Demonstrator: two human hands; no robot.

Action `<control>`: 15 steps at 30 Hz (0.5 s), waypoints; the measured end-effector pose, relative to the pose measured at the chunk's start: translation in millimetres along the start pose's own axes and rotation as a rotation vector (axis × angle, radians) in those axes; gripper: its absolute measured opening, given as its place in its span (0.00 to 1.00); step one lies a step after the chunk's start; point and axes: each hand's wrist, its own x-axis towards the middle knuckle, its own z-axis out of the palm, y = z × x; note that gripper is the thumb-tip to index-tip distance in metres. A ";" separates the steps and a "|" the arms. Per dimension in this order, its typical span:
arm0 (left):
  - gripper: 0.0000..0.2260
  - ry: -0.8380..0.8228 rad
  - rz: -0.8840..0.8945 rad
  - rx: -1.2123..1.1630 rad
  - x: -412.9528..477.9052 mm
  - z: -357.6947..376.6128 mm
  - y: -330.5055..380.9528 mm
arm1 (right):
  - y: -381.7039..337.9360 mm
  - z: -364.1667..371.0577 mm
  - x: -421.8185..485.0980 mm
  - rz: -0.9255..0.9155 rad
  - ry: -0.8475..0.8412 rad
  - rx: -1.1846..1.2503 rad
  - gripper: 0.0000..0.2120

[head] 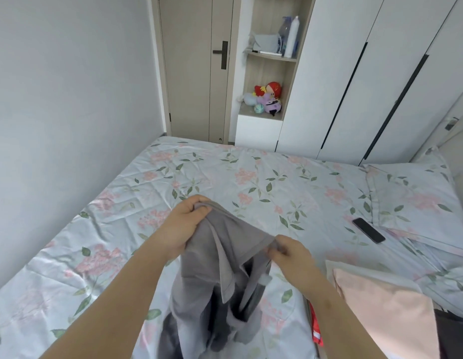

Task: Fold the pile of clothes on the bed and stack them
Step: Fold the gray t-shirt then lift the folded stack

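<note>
1 view only: head-worn wide-angle, facing forward and tilted down over the bed (225,177). Left hand (182,225) and right hand (292,256), both gripping the grey garment (220,268), sit close under the lens, forearms entering from 6 o'clock. Door (191,68) far off at 12 o'clock, wardrobe (328,73) at 1 to 2 o'clock, pillow (411,193) at 3 o'clock.

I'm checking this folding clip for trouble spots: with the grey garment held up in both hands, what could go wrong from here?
1. The grey garment hangs bunched from the left hand and right hand. Laid down like this, it would likely fold crooked.
2. The phone lies on the bed to the right. A garment spread that way could cover or nudge it.
</note>
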 end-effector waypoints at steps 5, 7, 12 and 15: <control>0.08 0.105 0.116 0.006 -2.5 -12.7 12.8 | -37.3 -16.2 3.7 -0.077 0.279 0.471 0.08; 0.07 0.093 0.184 -0.119 -6.8 -20.9 26.6 | -62.3 -29.8 -3.6 -0.232 0.306 0.494 0.08; 0.07 0.107 0.298 -0.095 -2.7 -38.5 44.5 | -94.0 -51.6 -5.0 -0.427 0.305 0.308 0.04; 0.08 0.214 0.146 0.442 5.0 -38.6 17.9 | -69.8 -30.1 3.7 -0.179 0.139 0.140 0.04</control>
